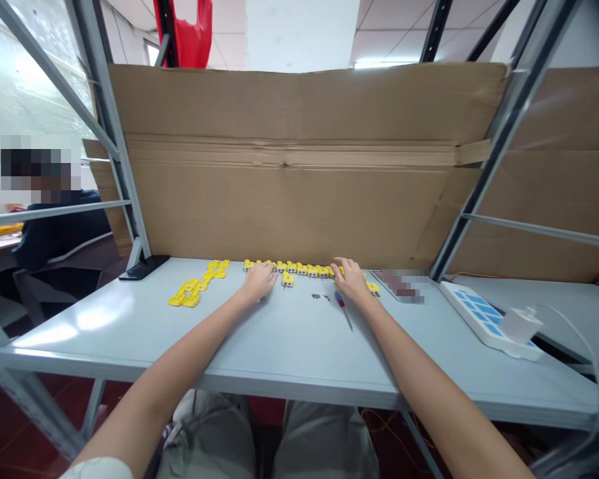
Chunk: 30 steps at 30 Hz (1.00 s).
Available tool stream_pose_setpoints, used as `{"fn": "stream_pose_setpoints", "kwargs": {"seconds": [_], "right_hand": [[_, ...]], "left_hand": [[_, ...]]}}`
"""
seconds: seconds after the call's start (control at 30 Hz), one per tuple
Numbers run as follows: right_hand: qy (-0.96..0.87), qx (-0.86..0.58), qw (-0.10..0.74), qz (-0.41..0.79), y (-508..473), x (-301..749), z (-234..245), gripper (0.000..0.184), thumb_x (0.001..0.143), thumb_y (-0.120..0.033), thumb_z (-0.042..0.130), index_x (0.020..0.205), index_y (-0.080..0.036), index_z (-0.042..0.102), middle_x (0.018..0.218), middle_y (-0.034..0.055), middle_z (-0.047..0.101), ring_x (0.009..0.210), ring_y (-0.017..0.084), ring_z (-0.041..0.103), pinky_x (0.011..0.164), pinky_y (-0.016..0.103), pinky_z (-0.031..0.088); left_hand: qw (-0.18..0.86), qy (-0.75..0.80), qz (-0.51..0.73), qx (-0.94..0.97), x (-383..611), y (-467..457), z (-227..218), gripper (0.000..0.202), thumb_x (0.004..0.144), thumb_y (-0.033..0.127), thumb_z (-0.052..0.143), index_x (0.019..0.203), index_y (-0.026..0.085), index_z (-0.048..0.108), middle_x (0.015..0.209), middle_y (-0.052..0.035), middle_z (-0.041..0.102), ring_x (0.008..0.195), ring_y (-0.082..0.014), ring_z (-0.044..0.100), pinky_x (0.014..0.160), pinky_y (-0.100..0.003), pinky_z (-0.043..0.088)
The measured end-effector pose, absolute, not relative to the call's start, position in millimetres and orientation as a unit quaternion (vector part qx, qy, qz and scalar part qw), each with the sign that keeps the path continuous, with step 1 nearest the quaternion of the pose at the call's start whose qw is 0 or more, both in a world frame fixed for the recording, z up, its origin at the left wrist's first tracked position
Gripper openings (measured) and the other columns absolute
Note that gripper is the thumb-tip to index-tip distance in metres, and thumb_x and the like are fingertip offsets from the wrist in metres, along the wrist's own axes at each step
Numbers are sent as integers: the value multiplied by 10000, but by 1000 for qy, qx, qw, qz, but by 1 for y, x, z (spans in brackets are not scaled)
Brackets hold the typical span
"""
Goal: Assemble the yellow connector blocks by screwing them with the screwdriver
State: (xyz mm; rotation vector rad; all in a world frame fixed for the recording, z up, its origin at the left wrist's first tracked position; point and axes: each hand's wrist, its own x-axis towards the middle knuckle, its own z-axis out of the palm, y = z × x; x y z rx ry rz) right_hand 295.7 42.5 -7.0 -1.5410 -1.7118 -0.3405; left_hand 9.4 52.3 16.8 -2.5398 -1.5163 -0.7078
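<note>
A row of small yellow parts [304, 269] lies along the back of the grey table [289, 339], against the cardboard wall. My left hand [258, 281] rests on the left end of the row, fingers laid flat and apart. My right hand [350, 278] rests on the right end, fingers spread over the parts. One yellow part [287, 280] sits alone just in front of the row, between my hands. A second cluster of yellow parts [198, 284] lies to the left. A small screwdriver with a red and blue handle [343, 306] lies by my right wrist.
A cardboard sheet [299, 166] walls off the back. A few tiny screws [320, 296] lie near the screwdriver. A white power strip [484, 314] with a plugged-in charger [520, 324] sits at right. Grey rack posts [110, 133] flank the table. Another person [50, 219] sits at far left.
</note>
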Motion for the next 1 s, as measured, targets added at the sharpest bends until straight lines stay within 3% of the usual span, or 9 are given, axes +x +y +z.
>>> {"fn": "stream_pose_setpoints", "kwargs": {"seconds": [0.17,0.33,0.43,0.57,0.8,1.0], "right_hand": [[-688,-595,398,-123,41,287,-6,382,930,-415,337,1117,-190,584,1115,132,638,1044,291,547,906,434,418],[-698,-584,397,-120,39,282,-5,358,938,-402,324,1091,-212,587,1098,114,646,1027,272,557,895,424,424],[-704,-585,386,-111,36,279,-4,354,939,-397,322,1083,-210,586,1103,114,647,1016,270,562,893,424,425],[-706,-588,383,-96,33,275,-2,357,937,-393,322,1073,-196,586,1105,123,644,1030,281,556,909,431,415],[-728,-568,378,-74,25,258,2,357,948,-399,309,1083,-213,583,1083,112,643,1017,268,564,911,415,418],[-747,-553,364,-71,20,242,2,357,955,-395,308,1093,-209,580,1086,114,640,1019,271,567,906,415,423]], "left_hand": [[61,-563,-212,-797,-53,82,19,304,927,275,423,1128,164,622,1180,-108,636,1150,-242,542,977,-334,410],[33,-629,-197,-751,-105,96,14,321,885,179,409,1099,124,642,1139,-138,666,1071,-253,609,888,-315,462],[19,-643,-196,-740,-120,95,11,394,822,85,403,1148,140,618,1169,-105,666,1088,-224,608,899,-284,451],[19,-643,-200,-739,-127,91,12,450,779,65,412,1181,152,594,1217,-104,642,1133,-238,577,928,-311,420],[15,-613,-181,-769,-120,82,7,190,836,286,509,875,181,663,960,-93,709,975,-277,616,926,-392,380],[23,-596,-181,-782,-107,77,7,108,797,173,521,794,172,629,889,-90,697,963,-260,601,920,-372,367]]}}
